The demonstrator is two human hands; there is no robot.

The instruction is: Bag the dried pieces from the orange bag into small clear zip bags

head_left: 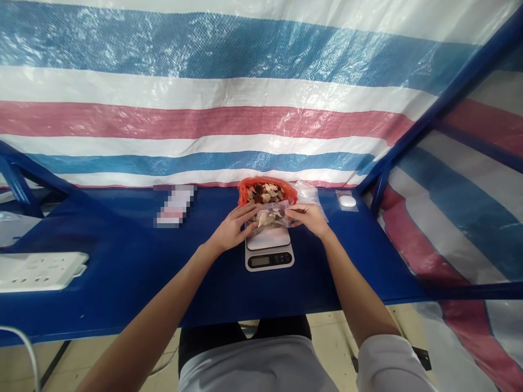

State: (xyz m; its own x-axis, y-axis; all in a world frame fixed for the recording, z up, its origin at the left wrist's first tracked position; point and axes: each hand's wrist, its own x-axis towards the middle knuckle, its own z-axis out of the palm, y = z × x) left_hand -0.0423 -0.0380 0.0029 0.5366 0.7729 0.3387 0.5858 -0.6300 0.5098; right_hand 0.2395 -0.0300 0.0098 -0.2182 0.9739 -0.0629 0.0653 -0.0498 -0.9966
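Note:
A clear plastic bag (270,216) with pale and brown dried pieces inside is held above a white digital kitchen scale (267,242). My left hand (235,227) grips the bag's left end, fingers over its top and thumb below. At the bag's right end, my right hand (307,216) pinches the edge between thumb and fingers. Just behind the bag sits a red mesh bag (292,191), open at the top and full of similar pieces. The scale's display (260,261) shows no readable figure.
Clear plastic bags (308,193) lie right of the mesh bag. Farther right is a white oval object (347,201) on a small clear bag. A white power strip (41,271) lies at left on the blue table (134,272). Blue frame bars (382,163) and striped sheeting (204,120) enclose the table.

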